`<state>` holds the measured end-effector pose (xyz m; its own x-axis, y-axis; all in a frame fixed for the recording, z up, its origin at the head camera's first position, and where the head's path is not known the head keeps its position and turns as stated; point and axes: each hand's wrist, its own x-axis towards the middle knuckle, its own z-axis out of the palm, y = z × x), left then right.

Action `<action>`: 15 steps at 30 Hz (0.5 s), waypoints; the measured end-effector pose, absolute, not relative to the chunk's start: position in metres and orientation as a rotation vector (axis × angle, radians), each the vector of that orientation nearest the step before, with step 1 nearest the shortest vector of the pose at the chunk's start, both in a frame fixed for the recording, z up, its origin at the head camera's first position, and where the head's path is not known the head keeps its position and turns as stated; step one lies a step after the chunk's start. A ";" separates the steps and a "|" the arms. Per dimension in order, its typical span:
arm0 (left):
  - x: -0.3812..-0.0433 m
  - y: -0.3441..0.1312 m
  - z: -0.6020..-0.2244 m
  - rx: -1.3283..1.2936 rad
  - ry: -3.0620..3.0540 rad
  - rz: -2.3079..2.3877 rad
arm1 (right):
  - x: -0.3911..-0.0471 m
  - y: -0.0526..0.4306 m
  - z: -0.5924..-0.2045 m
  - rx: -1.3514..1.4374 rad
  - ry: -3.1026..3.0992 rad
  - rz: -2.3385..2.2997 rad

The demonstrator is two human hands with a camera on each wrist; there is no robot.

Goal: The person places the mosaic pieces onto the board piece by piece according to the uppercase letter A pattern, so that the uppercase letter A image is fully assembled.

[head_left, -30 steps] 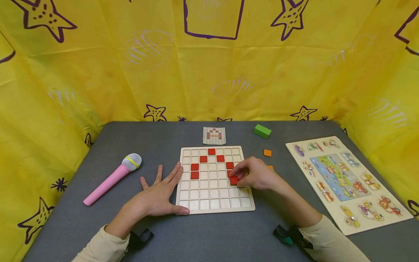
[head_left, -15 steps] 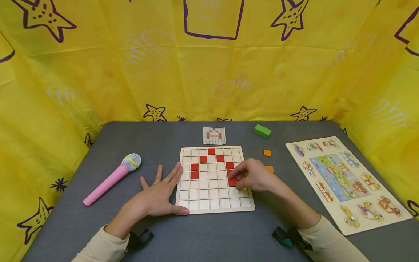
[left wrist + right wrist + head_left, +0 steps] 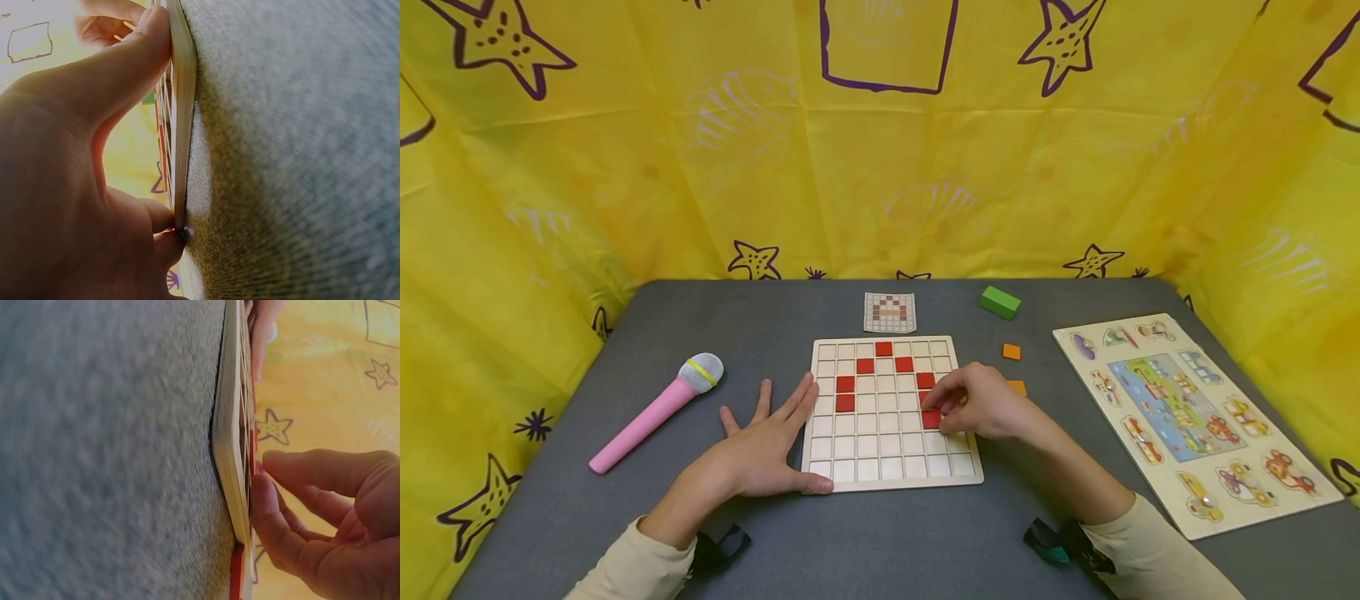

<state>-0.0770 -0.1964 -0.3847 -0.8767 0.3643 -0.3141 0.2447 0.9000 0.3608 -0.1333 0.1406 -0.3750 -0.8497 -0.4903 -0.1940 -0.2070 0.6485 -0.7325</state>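
A light wooden grid board (image 3: 867,447) lies on the grey table, with red square tiles in several cells forming a peaked arch. My left hand (image 3: 760,446) has its fingers spread along the board's left side, thumb at the near left corner. On the board's right half, my right hand (image 3: 988,404) pinches a red square tile (image 3: 931,419) at the lower end of the arch. In the right wrist view the thumb and finger meet right at the edge of this red tile (image 3: 252,450), close over the board. The hand partly covers the red tile just above it.
A small pattern card (image 3: 890,312) lies behind the board. Orange tiles (image 3: 1011,352) and a green block (image 3: 1000,302) are to the right. Further right is a vehicle puzzle board (image 3: 1195,425); a pink toy microphone (image 3: 655,412) lies at left. Yellow cloth surrounds the table.
The lowest red tile has shifted slightly left and toward me, now lined up with its column. The right hand moved a little with it; the left hand stayed in place.
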 end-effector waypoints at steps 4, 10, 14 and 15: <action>-0.077 -0.196 -0.384 0.443 2.680 0.446 | -0.135 0.146 -0.373 -0.562 2.502 -1.052; -0.077 -0.196 -0.384 0.439 2.680 0.437 | -0.137 0.152 -0.367 -0.553 2.496 -1.071; -0.077 -0.196 -0.384 0.440 2.678 0.439 | -0.139 0.159 -0.364 -0.558 2.504 -1.081; -0.077 -0.196 -0.384 0.440 2.678 0.439 | -0.140 0.161 -0.364 -0.567 2.505 -1.081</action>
